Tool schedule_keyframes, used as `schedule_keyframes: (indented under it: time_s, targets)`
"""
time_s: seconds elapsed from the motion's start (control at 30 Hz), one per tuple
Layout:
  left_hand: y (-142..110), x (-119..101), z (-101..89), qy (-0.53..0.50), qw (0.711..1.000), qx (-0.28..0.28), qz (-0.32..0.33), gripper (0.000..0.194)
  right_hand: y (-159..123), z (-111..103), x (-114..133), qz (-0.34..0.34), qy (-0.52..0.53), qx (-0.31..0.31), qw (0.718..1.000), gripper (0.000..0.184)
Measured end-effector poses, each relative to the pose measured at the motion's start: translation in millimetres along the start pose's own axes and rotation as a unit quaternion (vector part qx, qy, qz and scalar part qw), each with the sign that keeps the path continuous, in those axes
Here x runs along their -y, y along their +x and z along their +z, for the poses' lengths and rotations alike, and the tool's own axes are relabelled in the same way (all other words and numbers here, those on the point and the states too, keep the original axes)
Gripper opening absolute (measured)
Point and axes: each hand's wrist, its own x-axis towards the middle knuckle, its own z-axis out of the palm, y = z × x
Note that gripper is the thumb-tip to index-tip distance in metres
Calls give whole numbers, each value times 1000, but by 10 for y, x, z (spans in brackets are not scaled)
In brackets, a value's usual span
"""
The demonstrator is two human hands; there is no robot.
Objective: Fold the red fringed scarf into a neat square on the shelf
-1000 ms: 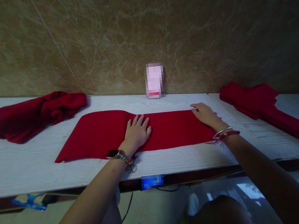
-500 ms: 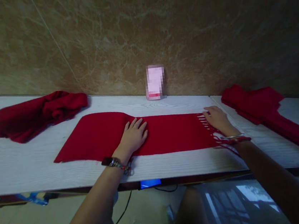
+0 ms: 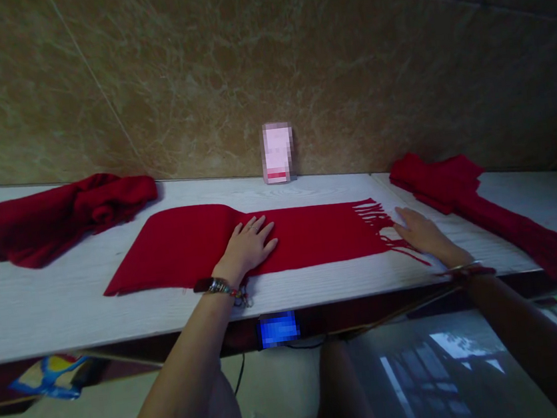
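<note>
A red fringed scarf [image 3: 312, 235] lies flat along the white wood-grain table, its wider, layered part at the left and its tassels at the right. Flat on the middle of the scarf rests my left hand [image 3: 248, 242], fingers spread, holding nothing. At the fringed end my right hand [image 3: 422, 233] is low over the table, with its fingertips beside the tassels. Its fingers look stretched out, and nothing shows in them. Some tassels are splayed and a few trail toward the front edge.
A bunched red cloth [image 3: 68, 216] lies at the back left. Another red scarf [image 3: 468, 197] stretches from the back right to the front edge. A pink phone-like object [image 3: 277, 154], blurred, leans on the brown wall. A blue-lit item [image 3: 278, 330] sits under the table edge.
My right hand has moved right and toward me, off the scarf's end, uncovering the tassels. My left hand has stayed on the scarf. The view has shifted slightly.
</note>
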Motion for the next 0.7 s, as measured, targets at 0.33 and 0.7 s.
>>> schedule_keyframes:
  time_s: [0.33,0.7]
  targets:
    - [149,-623,54,-33,999,-14,30,53,-40,-54,734,-68,-13,13,997,37]
    - [153,-578,100,-28,999,-8,25,51,9,-90,317,-4,-17,-34,999,40]
